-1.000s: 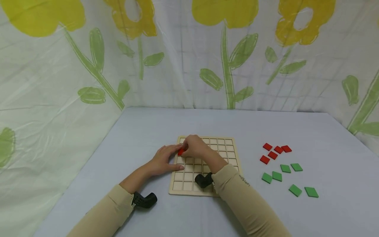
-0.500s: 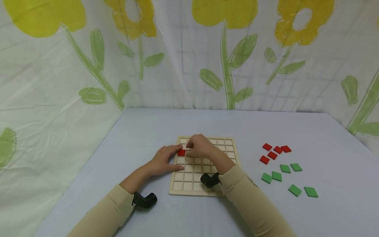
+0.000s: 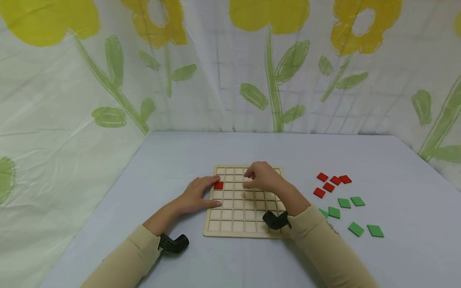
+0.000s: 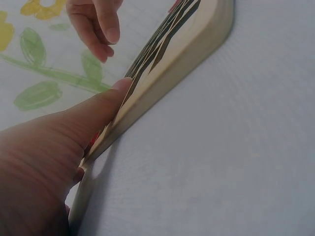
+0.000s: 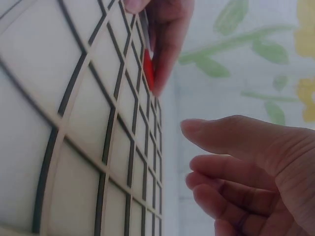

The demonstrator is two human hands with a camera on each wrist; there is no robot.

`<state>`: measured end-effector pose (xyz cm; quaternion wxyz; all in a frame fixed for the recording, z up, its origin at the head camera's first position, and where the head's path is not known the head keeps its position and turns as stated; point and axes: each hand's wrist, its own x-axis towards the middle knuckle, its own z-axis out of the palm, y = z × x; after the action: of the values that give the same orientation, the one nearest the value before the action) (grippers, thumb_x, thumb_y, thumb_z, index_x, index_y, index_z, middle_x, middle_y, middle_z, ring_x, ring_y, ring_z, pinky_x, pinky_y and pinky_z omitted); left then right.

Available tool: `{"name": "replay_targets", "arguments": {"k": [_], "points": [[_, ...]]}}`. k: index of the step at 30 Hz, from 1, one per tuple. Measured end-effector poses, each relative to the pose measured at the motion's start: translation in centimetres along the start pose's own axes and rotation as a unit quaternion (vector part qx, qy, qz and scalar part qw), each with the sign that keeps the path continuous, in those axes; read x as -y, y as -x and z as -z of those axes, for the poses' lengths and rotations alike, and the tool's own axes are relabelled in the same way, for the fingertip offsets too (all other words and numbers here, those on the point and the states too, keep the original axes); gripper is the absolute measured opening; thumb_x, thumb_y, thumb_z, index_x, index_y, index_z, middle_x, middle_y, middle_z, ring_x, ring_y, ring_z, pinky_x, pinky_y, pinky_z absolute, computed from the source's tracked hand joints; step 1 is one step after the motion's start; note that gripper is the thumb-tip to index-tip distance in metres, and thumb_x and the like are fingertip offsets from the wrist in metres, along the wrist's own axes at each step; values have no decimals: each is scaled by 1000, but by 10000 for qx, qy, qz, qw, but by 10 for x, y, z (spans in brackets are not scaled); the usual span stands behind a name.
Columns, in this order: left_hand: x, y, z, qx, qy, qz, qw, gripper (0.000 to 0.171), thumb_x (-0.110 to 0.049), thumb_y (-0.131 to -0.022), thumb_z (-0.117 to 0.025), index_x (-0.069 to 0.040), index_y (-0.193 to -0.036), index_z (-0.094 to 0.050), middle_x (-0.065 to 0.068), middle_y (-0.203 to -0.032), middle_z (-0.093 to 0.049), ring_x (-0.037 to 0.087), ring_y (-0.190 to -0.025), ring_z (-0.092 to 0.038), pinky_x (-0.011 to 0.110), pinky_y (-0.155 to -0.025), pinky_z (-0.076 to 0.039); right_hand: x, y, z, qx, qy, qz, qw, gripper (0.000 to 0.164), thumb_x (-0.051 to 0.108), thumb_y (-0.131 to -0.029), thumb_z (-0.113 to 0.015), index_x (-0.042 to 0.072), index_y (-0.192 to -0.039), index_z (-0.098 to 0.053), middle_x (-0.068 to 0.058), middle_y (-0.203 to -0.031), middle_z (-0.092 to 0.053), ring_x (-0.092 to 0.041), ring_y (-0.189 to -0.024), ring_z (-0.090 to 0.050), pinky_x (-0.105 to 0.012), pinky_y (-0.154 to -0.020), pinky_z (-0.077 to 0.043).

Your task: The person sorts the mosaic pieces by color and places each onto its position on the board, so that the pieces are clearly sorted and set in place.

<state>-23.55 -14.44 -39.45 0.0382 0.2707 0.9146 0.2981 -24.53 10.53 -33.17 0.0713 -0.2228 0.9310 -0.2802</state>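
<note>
A wooden grid board [image 3: 226,234] lies on the table. One red square tile [image 3: 218,185] sits in a cell at its left edge, third row from the far side. My left hand [image 3: 194,197] rests on the board's left edge, thumb and fingers spread, fingertips by that tile; in the left wrist view the thumb [image 4: 106,105] lies over the rim. Above the middle of the board hovers my right hand [image 3: 265,178], fingers loosely bent and apart from the thumb, holding nothing. The right wrist view shows the gap between thumb and fingers [image 5: 221,177].
Right of the board lie several red tiles [image 3: 329,187], and nearer, several green tiles [image 3: 356,229]; the right sleeve [image 3: 324,236] partly covers one. Black wrist cameras [image 3: 174,243] stick out from both cuffs. A flowered curtain [image 3: 216,100] hangs behind the table.
My right hand has let go of the red tile, which now lies in its cell, and has moved right across the board. The left hand has stayed on the board's edge.
</note>
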Motion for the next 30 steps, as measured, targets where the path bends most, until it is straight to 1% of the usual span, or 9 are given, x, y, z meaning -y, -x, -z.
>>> {"name": "replay_targets", "arguments": {"k": [5,10,18,21,24,26,29,30], "points": [[0,-1,-1,19,49,-24,10000,78,-37,-80,-72,-7,-142,-37,11,-148,-37,31,-139,-27,54,-115,-9,-12,10,7,-16,62,-98,9999,32,17,-82,-71,-1,-108,-67,-15,-108,-65,-26,-96,-58,-36,-81,-51],[1,-2,-1,84,66,-44,9999,78,-38,-80,-71,-7,-143,-36,11,-149,-35,31,-140,-26,54,-116,-9,-27,25,22,-80,163,-163,9997,32,19,-81,-72,0,-106,-68,-14,-106,-65,-26,-94,-58,-37,-79,-52],[2,-1,0,77,14,12,10000,78,-39,-80,-71,-8,-143,-36,10,-149,-35,31,-140,-26,54,-116,-8,-49,48,47,-155,110,-304,9994,35,25,-80,-73,2,-106,-69,-13,-105,-66,-24,-94,-57,-31,-70,-51],[3,-1,0,95,36,28,9999,78,-39,-80,-71,-8,-143,-36,10,-149,-35,31,-140,-25,53,-116,-8,-56,55,51,-202,119,-353,9991,35,26,-80,-73,3,-106,-69,-13,-103,-66,-23,-92,-57,-28,-67,-50],[3,-1,-1,97,54,43,9999,78,-39,-80,-71,-8,-143,-36,10,-149,-35,31,-140,-25,53,-116,-8,-61,62,53,-204,-19,-418,9989,36,26,-79,-74,3,-105,-69,-12,-103,-66,-21,-90,-57,-27,-65,-49],[3,-1,-1,92,51,52,9999,78,-40,-80,-71,-8,-143,-36,10,-149,-35,31,-140,-25,53,-116,-8,-64,66,54,-192,-167,-512,9984,36,26,-78,-75,3,-105,-69,-12,-101,-66,-21,-88,-56,-27,-61,-49],[4,-1,-1,78,31,31,10000,78,-40,-80,-71,-8,-143,-36,10,-149,-35,31,-140,-25,53,-116,-8,-68,73,56,-146,-349,-675,9970,39,27,-77,-75,3,-107,-69,-11,-98,-65,-19,-73,-53,-28,-50,-45],[5,-1,-1,77,23,25,10000,78,-40,-80,-71,-8,-143,-36,10,-149,-35,31,-140,-25,53,-116,-8,-69,75,57,-135,-362,-768,9963,39,28,-77,-75,4,-107,-69,-10,-98,-65,-17,-71,-52,-28,-49,-44]]}}
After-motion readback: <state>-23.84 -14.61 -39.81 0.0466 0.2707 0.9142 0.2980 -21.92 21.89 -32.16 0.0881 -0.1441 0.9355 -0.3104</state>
